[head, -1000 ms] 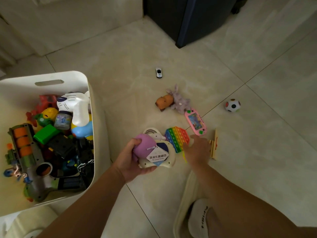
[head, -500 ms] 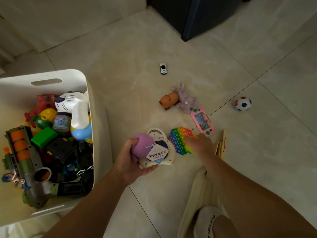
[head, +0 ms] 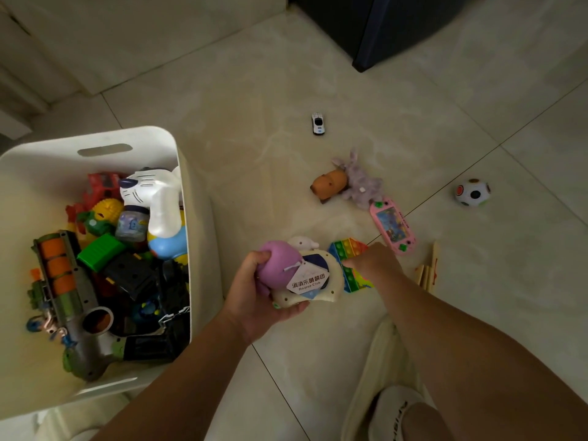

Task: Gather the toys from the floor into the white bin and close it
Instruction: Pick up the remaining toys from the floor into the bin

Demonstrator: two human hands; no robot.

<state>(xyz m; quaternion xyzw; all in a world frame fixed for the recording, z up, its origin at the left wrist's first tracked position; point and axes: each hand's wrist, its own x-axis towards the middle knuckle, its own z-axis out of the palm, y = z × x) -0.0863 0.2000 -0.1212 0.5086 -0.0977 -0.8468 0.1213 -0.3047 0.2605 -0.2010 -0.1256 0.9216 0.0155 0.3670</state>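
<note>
Pale tiled floor (head: 254, 90) runs up to a light wall at the far edge, with a dark cabinet (head: 397, 27) in the far right corner. The white bin (head: 95, 138) stands open on the left side of the floor, well filled: a grey blaster (head: 66, 297) with orange darts lies along its left wall, a green block (head: 100, 251) sits near the middle, and a white gun toy (head: 156, 198) leans at its right wall.

My left hand (head: 254, 300) is held just right of the bin's right wall. Its fingers are curled round a purple toy (head: 278, 265) and a cream toy (head: 331, 281) together, the thumb over the purple one, with a paper tag (head: 307, 281) lying across both.

My right hand (head: 375, 262) reaches down onto the rainbow pad (head: 353, 280), which lies just beside the cream toy. Its back faces me and the fingertips are hidden, so I cannot tell whether it pinches the pad or only touches it.

Just beyond the pad lies a pink game (head: 393, 230) across a tile seam, and wooden sticks (head: 428, 272) lie to the right of my hand. Further out, an orange toy (head: 329, 184) touches a grey plush (head: 362, 186). A ball (head: 472, 192) sits well apart to the right, and a small car (head: 318, 124) lies alone toward the far edge. My slipper (head: 394, 412) shows at the near edge.
</note>
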